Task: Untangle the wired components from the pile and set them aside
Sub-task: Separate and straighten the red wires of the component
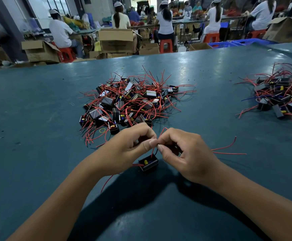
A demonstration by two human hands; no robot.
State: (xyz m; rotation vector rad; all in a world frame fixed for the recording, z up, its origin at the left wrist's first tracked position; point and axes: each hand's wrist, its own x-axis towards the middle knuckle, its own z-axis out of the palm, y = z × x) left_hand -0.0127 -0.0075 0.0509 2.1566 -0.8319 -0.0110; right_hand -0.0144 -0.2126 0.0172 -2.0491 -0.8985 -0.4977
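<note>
Wired components (129, 101) sit heaped at the centre of the frame, black boxes knotted in red leads, and that's your source pile on the wide teal table (37, 110). Over at the right edge a second heap (281, 94) spreads out, most likely where your freed pieces go, well apart so nothing snags again. Now down to your hands, just below the pile: your left hand (124, 150) and right hand (185, 153) meet thumb to thumb, fingers curled tight, each pinching thin red wire (160, 133) between thumb and forefinger. You're holding close together because the knot is small and needs fine work, I'd say. One component (148, 162) hangs just beneath your thumbs, tilted, leads running up into your grip, so it's clear of the heap already. Loose red strands (228, 150) trail off to the right from under your right hand, lying on the table. Smallest of all, a yellow rubber band (102, 130) rests by the pile's lower left edge.
</note>
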